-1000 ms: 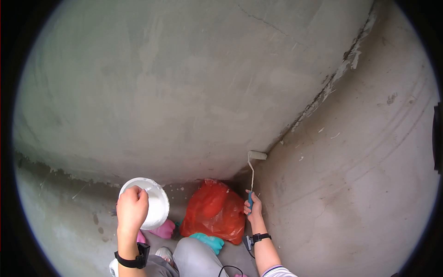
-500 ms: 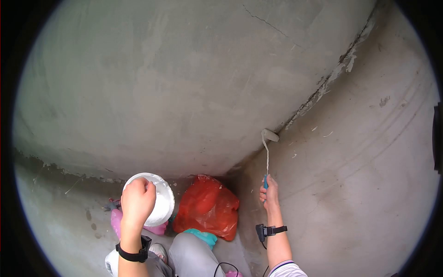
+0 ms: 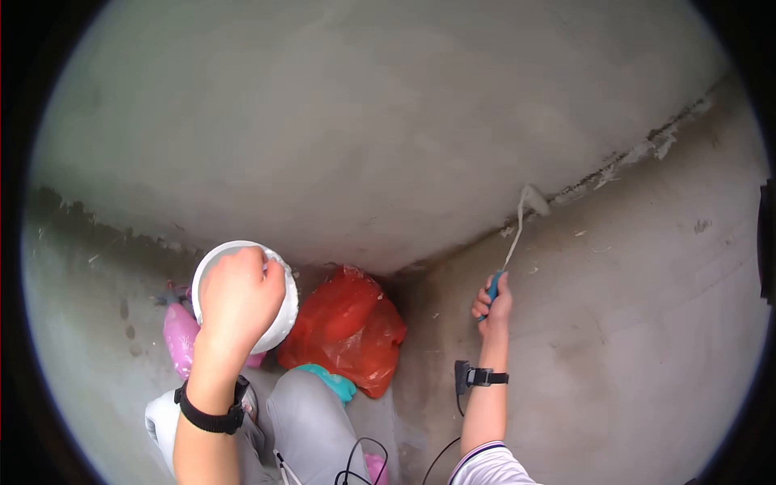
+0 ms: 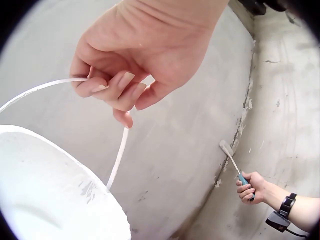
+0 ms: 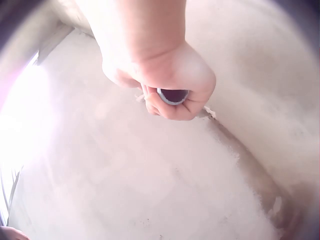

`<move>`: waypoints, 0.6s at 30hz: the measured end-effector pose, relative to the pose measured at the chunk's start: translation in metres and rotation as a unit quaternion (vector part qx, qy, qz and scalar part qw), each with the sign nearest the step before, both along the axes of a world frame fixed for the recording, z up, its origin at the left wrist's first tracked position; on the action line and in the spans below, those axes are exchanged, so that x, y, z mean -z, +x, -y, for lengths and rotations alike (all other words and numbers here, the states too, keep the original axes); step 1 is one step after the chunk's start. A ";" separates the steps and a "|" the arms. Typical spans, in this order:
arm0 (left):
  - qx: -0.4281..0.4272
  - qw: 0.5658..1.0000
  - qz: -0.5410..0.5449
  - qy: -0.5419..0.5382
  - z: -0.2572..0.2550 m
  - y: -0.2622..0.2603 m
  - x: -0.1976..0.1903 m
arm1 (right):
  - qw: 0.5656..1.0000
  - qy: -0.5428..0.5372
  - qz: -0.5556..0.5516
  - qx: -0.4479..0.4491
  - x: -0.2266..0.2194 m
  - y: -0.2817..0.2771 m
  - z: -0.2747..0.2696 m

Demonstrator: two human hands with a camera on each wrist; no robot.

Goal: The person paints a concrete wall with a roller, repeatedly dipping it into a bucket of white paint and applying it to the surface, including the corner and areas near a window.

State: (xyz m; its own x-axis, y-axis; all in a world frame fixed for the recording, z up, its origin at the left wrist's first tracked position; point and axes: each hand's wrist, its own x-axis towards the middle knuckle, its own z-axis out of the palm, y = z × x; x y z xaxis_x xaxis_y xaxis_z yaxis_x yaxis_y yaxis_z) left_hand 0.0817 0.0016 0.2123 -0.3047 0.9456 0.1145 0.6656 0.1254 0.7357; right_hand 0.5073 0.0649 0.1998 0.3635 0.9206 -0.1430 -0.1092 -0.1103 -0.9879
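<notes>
In the head view my left hand (image 3: 242,295) is over a white bucket (image 3: 289,317), covering much of its opening. The left wrist view shows that hand's fingers curled round the bucket's thin white handle (image 4: 118,157), with the bucket hanging below. My right hand (image 3: 498,304) grips the blue handle of a small paint roller (image 3: 535,200), arm stretched forward. The roller's pale sleeve lies at the corner seam where two walls meet. Only the round butt end of the roller handle (image 5: 173,96) shows in the right wrist view; the sleeve is hidden there.
A red plastic bag (image 3: 347,323) sits on the floor near the corner. Pink bags (image 3: 180,335) and a teal bag (image 3: 330,380) lie by my knees. Peeling paint lines the seam (image 3: 622,166). A black cable (image 3: 440,461) trails from my right wrist.
The paint roller has moved up and right along the corner seam with my right hand. The view has shifted; the bucket, still held by my left hand, appears higher.
</notes>
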 end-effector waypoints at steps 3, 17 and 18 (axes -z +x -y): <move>-0.006 0.999 -0.027 0.025 -0.004 -0.002 0.003 | 0.997 -0.072 -0.030 0.006 0.068 -0.001 0.007; -0.015 1.000 -0.025 0.008 0.003 -0.005 -0.001 | 0.936 -0.266 -0.217 -0.082 0.254 -0.002 0.041; -0.013 0.999 -0.031 -0.007 0.004 -0.005 -0.004 | 0.934 -0.288 -0.197 -0.080 0.262 -0.001 0.040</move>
